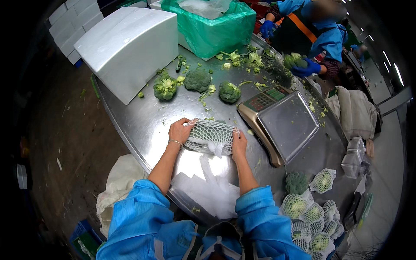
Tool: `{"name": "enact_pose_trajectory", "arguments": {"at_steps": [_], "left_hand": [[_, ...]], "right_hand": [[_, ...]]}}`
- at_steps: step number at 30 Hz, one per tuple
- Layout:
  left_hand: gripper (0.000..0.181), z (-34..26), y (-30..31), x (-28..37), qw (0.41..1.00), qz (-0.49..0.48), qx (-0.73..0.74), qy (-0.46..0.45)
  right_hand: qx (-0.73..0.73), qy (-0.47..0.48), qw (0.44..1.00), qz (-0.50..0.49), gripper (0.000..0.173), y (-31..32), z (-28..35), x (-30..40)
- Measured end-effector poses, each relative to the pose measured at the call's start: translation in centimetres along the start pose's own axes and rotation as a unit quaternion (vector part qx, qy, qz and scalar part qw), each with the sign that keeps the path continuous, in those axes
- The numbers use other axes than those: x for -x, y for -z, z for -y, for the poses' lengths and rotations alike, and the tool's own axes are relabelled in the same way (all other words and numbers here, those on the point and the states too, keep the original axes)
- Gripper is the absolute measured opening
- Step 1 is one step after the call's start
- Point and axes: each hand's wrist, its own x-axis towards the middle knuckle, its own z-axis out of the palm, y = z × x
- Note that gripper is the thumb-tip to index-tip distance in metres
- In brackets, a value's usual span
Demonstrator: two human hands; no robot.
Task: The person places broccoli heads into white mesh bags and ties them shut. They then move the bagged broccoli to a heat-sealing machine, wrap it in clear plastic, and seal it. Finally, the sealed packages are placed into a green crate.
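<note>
My left hand (180,131) grips the left end of a white foam net sleeve (209,135), and my right hand (239,144) grips its right end. The sleeve is stretched between them just above the steel table. Green shows through the mesh, apparently a broccoli head, mostly hidden. A gathered tip of the net hangs at the near side. Closer to my body lies a pile of flat white foam sleeves (211,195). Beyond my hands sit three bare broccoli heads: one with its cut stem up (165,87), a darker one (197,80) and another (229,92).
Right of my hands stands a weighing scale (276,125). Net-wrapped broccoli (294,206) is heaped at the lower right beside a bare head (296,182). A white foam box (130,48) and a green-lined box (214,32) stand behind. Across the table, a blue-gloved co-worker (307,66) holds broccoli.
</note>
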Motion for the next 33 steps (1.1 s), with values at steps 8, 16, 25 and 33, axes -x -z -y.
{"name": "enact_pose_trajectory", "arguments": {"at_steps": [8, 16, 25, 33], "left_hand": [[0.028, 2.2, -0.3, -0.9, 0.887, 0.164, 0.431, 0.017], [0.034, 1.4, 3.8, 9.6, 0.661, 0.317, 0.634, 0.246], [0.049, 0.1, 2.4, 19.1, 0.526, 0.404, 0.702, 0.259], [0.088, -4.6, 4.2, 25.3, 0.574, 0.484, 0.64, 0.163]], "right_hand": [[-0.049, -0.109, 0.985, 0.125, 0.032, -1.7, -0.5, -0.4], [-0.082, -0.116, 0.92, 0.367, 0.014, 3.0, 10.5, 4.6], [-0.032, -0.272, 0.872, 0.406, 0.018, 7.2, 13.5, 8.1], [0.146, -0.063, 0.892, 0.423, 0.02, 8.5, 17.2, 14.2]]}}
